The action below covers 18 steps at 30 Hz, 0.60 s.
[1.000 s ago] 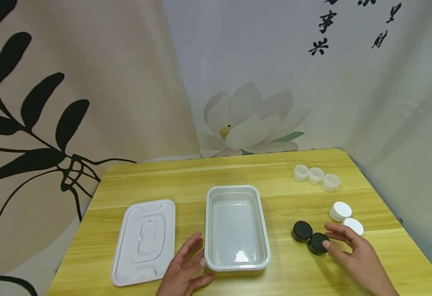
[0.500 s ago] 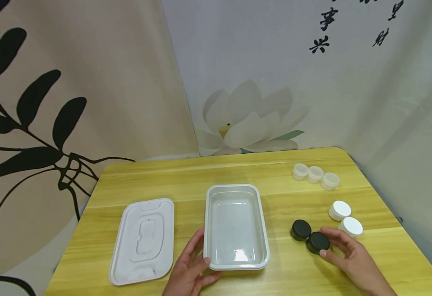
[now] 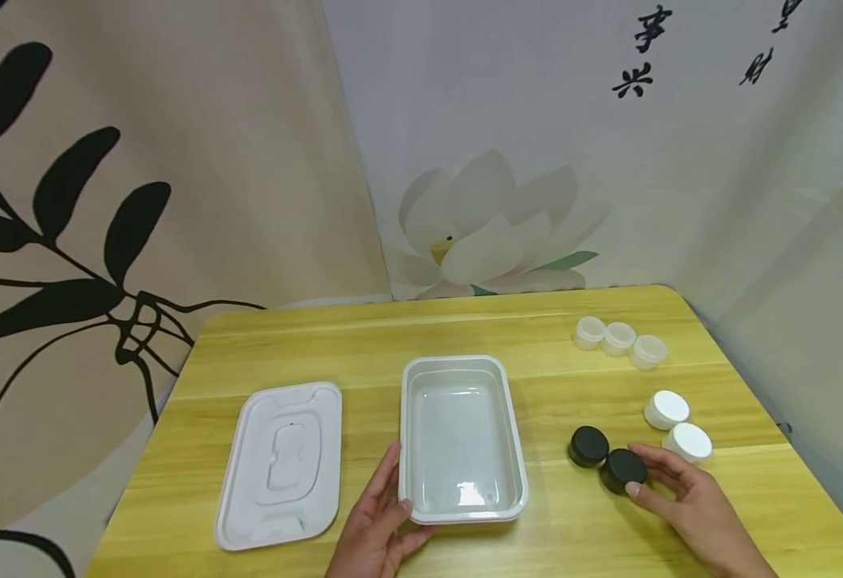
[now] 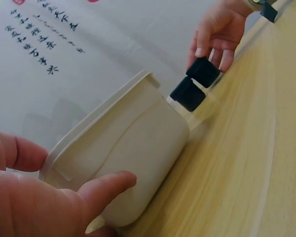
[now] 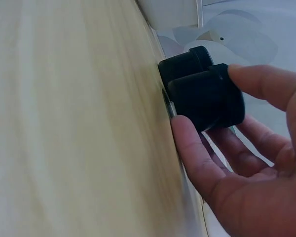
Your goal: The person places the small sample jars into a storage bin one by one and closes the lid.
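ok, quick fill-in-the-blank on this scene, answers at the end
1. The right hand grips one of ____ round black plastic containers.
2. In head view, the flat white plastic lid lies ____ of the pale rectangular plastic tub.
3. There are ____ small round translucent plastic containers.
Missing words: two; left; three.

Middle lane: free counter [image 3: 546, 401] between white rectangular tub [image 3: 465, 517] and black jars [image 3: 616, 469]
Left gap: strip beside white lid [image 3: 280, 466], left hand [image 3: 380, 526] plugs near end
Right hand [image 3: 689, 499]: white jars [image 3: 685, 437] crowd far side
Far right: clear cups [image 3: 619, 339] block
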Motion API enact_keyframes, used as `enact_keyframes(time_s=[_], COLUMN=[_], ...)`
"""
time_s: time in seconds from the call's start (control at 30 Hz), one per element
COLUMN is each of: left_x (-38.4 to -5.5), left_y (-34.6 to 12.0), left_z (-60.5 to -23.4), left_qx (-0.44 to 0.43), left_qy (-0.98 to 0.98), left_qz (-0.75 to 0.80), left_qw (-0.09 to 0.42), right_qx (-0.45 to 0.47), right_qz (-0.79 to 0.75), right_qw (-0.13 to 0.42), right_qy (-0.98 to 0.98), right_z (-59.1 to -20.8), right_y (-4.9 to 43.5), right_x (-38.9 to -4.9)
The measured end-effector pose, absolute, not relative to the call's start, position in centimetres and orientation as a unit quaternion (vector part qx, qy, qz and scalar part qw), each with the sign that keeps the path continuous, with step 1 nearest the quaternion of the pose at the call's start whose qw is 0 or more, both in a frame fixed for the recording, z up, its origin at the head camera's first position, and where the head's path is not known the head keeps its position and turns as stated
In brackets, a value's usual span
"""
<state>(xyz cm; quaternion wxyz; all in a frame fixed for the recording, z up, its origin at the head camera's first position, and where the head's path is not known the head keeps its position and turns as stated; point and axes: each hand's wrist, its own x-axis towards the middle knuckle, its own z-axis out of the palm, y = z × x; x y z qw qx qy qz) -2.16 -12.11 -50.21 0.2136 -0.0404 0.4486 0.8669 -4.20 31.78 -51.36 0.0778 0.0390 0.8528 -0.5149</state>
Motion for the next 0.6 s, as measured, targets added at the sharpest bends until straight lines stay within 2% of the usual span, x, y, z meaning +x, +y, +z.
enact_keyframes(time_s=[0.27, 0.43, 0.6], left_x=[-2.1, -2.0, -1.9], left_y=[-12.0, -11.9, -11.7], left_z=[-50.0, -49.9, -49.9], left_qx=[-0.047, -0.048, -0.043], left_qy=[0.453, 0.455, 0.469], left_qz=[0.866, 0.865, 0.859], left_qw=[0.209, 0.205, 0.201], right_qx=[0.030, -0.015, -0.053], right_qz=[-0.554, -0.556, -0.559], right_qw=[0.042, -0.006, -0.015], right_qy=[0.831, 0.831, 0.827], right_z=[-50.8, -49.2, -46.9], right_y=[31.9, 32.3, 31.9], right_x=[-4.1, -4.6, -6.0])
